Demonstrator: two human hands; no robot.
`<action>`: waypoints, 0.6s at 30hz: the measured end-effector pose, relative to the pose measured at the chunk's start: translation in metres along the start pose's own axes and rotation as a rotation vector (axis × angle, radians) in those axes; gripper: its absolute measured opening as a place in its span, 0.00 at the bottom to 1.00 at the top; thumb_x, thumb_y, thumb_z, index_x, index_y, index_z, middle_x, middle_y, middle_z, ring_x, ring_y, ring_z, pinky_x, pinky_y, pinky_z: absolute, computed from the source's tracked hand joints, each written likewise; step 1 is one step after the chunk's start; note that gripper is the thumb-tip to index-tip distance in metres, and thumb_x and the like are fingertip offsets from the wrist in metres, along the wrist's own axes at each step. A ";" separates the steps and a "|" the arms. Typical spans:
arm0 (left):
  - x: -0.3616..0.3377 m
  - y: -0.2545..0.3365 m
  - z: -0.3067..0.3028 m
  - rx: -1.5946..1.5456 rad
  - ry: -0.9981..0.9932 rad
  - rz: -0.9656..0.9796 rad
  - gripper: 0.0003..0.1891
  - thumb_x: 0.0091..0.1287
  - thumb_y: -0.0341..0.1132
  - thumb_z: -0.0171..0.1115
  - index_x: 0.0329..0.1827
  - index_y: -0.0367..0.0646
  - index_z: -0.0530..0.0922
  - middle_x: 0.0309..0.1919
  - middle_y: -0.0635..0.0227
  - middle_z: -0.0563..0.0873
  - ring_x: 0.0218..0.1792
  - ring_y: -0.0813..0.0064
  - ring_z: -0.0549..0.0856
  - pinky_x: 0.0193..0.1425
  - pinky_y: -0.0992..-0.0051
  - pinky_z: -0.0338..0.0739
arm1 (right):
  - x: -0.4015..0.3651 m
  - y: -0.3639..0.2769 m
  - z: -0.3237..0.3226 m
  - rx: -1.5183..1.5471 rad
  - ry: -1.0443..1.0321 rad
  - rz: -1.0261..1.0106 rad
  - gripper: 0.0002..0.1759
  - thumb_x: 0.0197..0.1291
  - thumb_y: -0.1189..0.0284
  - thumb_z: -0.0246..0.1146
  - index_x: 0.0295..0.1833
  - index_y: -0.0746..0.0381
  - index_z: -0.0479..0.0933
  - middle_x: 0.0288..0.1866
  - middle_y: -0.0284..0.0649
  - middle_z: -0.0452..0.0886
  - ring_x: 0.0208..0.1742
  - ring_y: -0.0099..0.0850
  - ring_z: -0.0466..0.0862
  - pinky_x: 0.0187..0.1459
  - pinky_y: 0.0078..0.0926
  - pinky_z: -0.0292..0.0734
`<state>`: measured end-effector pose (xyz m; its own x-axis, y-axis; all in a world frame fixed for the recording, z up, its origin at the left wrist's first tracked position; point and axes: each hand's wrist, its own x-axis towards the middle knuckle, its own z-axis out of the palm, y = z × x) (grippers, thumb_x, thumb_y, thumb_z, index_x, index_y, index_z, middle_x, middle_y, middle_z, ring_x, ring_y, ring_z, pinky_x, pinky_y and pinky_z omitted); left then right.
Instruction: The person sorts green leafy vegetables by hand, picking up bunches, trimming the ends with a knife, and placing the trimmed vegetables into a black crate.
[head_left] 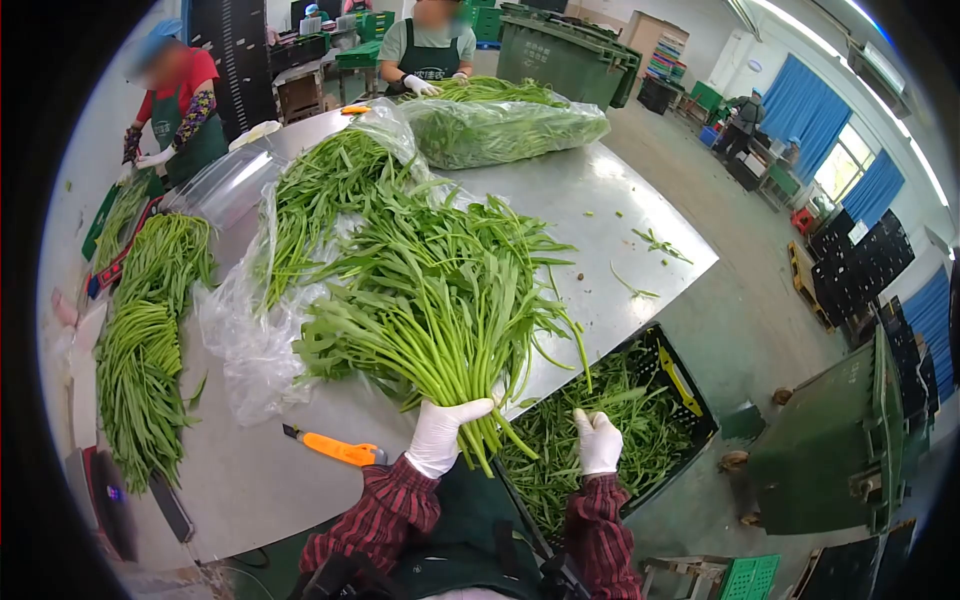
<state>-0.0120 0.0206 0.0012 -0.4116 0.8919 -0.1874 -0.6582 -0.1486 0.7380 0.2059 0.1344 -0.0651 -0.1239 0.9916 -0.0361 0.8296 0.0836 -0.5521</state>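
My left hand (437, 436), in a white glove, is closed around the lower stems of a bunch of water spinach (440, 320). The bunch's leaves spread away from me across the metal table, onto more greens in an open plastic bag (245, 345). My right hand (599, 442), also gloved, is over a black crate (655, 488) full of loose leaves and stems (610, 405). Its thumb and fingers are pinched together, and I cannot make out whether anything is between them. An orange box cutter (338, 448) lies on the table left of my left hand.
Long-stemmed greens (140, 370) are piled along the table's (270, 500) left side. A full clear bag of greens (500, 132) lies at the far end, before a co-worker (430, 50). Another person (180, 100) stands at left. A green wheeled bin (830, 450) stands at right.
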 end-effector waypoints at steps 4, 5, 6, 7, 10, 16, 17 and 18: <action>-0.004 -0.003 0.005 0.024 -0.008 0.024 0.15 0.56 0.20 0.59 0.47 0.36 0.75 0.37 0.63 0.83 0.37 0.73 0.83 0.44 0.73 0.79 | -0.032 -0.059 -0.039 0.600 -0.373 -0.148 0.21 0.62 0.56 0.58 0.35 0.67 0.75 0.25 0.41 0.78 0.22 0.28 0.79 0.28 0.26 0.73; -0.005 -0.004 0.006 0.036 -0.007 0.052 0.16 0.55 0.19 0.60 0.48 0.35 0.75 0.38 0.63 0.84 0.38 0.72 0.83 0.45 0.74 0.79 | -0.044 -0.076 -0.049 0.625 -0.477 -0.179 0.20 0.63 0.57 0.58 0.38 0.66 0.75 0.26 0.37 0.78 0.22 0.24 0.77 0.28 0.22 0.72; -0.005 -0.006 0.007 0.037 -0.009 0.054 0.16 0.55 0.19 0.60 0.48 0.35 0.75 0.38 0.63 0.84 0.38 0.72 0.83 0.45 0.74 0.79 | -0.053 -0.089 -0.051 0.650 -0.580 -0.213 0.19 0.64 0.57 0.58 0.40 0.65 0.75 0.27 0.33 0.77 0.23 0.21 0.76 0.27 0.18 0.71; -0.005 -0.007 0.008 0.027 0.000 0.059 0.16 0.56 0.20 0.59 0.49 0.34 0.75 0.38 0.63 0.84 0.39 0.72 0.83 0.45 0.73 0.79 | -0.058 -0.089 -0.038 0.601 -0.555 -0.254 0.17 0.65 0.59 0.57 0.40 0.66 0.74 0.26 0.32 0.76 0.23 0.20 0.75 0.27 0.17 0.71; -0.004 -0.009 0.001 0.012 -0.023 0.021 0.17 0.57 0.20 0.58 0.50 0.34 0.74 0.39 0.62 0.83 0.40 0.71 0.84 0.46 0.73 0.79 | -0.069 -0.092 -0.020 0.580 -0.496 -0.318 0.13 0.67 0.65 0.55 0.39 0.66 0.73 0.24 0.31 0.74 0.22 0.16 0.74 0.26 0.14 0.70; -0.015 0.004 0.000 -0.073 -0.173 -0.264 0.21 0.58 0.24 0.55 0.56 0.33 0.70 0.43 0.60 0.82 0.38 0.66 0.83 0.43 0.67 0.81 | -0.066 -0.083 -0.005 0.970 -0.698 -0.201 0.14 0.69 0.64 0.52 0.37 0.65 0.73 0.23 0.28 0.73 0.20 0.16 0.71 0.24 0.13 0.66; -0.016 0.006 -0.001 -0.118 -0.188 -0.319 0.21 0.58 0.24 0.55 0.56 0.34 0.70 0.42 0.59 0.81 0.38 0.64 0.83 0.42 0.66 0.82 | -0.066 -0.083 -0.006 1.009 -0.737 -0.197 0.14 0.69 0.64 0.52 0.36 0.64 0.73 0.23 0.28 0.73 0.20 0.16 0.70 0.24 0.13 0.65; -0.016 0.007 -0.001 -0.162 -0.202 -0.373 0.21 0.58 0.25 0.54 0.57 0.35 0.70 0.42 0.59 0.81 0.38 0.63 0.83 0.42 0.65 0.82 | -0.066 -0.086 -0.007 1.007 -0.736 -0.197 0.14 0.69 0.64 0.52 0.36 0.64 0.73 0.23 0.28 0.73 0.20 0.16 0.70 0.24 0.13 0.65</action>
<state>-0.0102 0.0047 0.0087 -0.0069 0.9601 -0.2796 -0.8348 0.1483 0.5302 0.1470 0.0627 -0.0092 -0.7401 0.6541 -0.1563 0.0214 -0.2094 -0.9776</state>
